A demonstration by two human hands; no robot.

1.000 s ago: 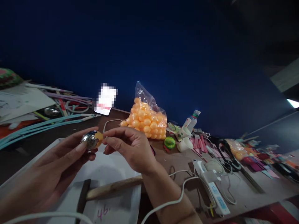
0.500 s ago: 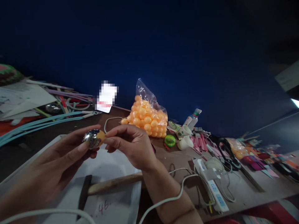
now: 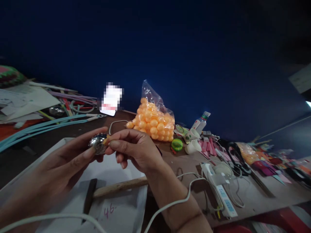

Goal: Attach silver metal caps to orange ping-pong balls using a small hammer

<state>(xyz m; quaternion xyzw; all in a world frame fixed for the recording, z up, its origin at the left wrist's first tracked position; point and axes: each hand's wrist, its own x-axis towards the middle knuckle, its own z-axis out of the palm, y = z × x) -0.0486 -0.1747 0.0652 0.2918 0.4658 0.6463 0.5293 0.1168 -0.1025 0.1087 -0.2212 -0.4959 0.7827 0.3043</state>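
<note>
Left hand (image 3: pixel 60 163): pinches the shiny metal cap (image 3: pixel 97 144).
Right hand (image 3: pixel 136 150): pinches the orange ball (image 3: pixel 106 140).
Long way: left to right, ball end pointing right.

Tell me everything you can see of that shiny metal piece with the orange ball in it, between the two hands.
The shiny metal piece is a small rounded, mirror-bright dome or cup, looking like polished steel. An orange ball, like those in the bag behind, sits against its right side, mostly covered. It is held in the air above the white sheet, tilted toward the camera. The left hand pinches it with thumb below and fingers above; the right hand closes its fingers on the ball side. Its inner face is hidden.
</note>
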